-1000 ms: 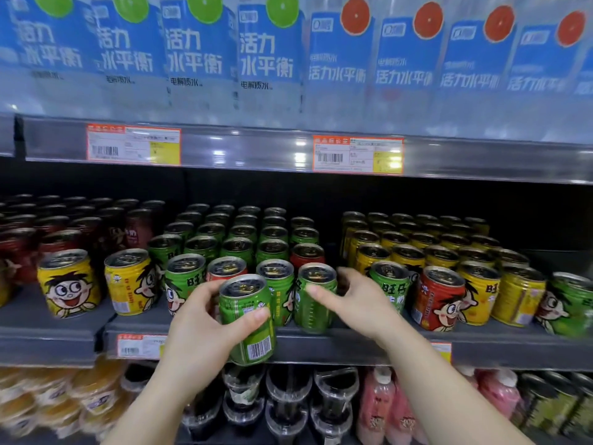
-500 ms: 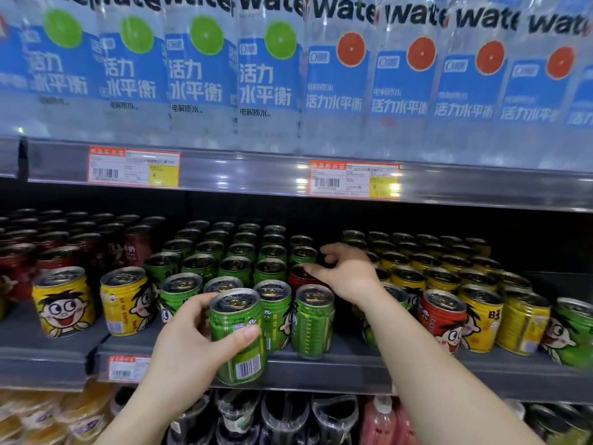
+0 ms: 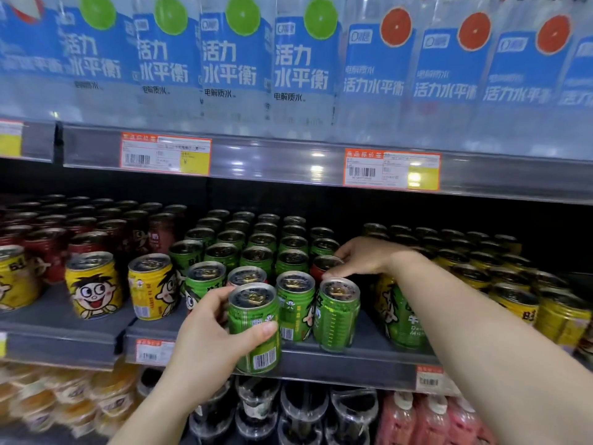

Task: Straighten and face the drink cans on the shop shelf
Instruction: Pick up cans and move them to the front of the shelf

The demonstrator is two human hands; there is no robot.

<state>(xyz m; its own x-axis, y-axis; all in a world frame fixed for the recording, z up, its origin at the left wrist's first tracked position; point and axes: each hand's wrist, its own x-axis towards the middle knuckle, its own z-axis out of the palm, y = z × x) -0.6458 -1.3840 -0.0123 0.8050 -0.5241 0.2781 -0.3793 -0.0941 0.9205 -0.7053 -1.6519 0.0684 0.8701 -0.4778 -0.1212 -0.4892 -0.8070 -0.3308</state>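
Fingers of the left hand are wrapped round a green can, thumb across its front and the other fingers behind it, so the hand is closed on the can; it sits at the very front lip of the middle shelf with its barcode turned outward, and whether its base rests on the shelf or is lifted just clear cannot be told. Further back, the right hand reaches in over the front row, its fingertips curled down onto the rim of a red can standing in the second row; the grip looks loose, the fingers pinching the top edge rather than enclosing the body. Just in front of that red can stand two more green cans, upright and touching side by side, directly right of the held one. Behind them, rows of green cans run to the back of the shelf. To the left stand yellow cans with a cartoon face, one facing forward and the next turned partly away, and dark red cans fill the rows behind them. Right of the forearm are more yellow cans, blurred. On the shelf above, large water bottles with blue labels stand over two price tags
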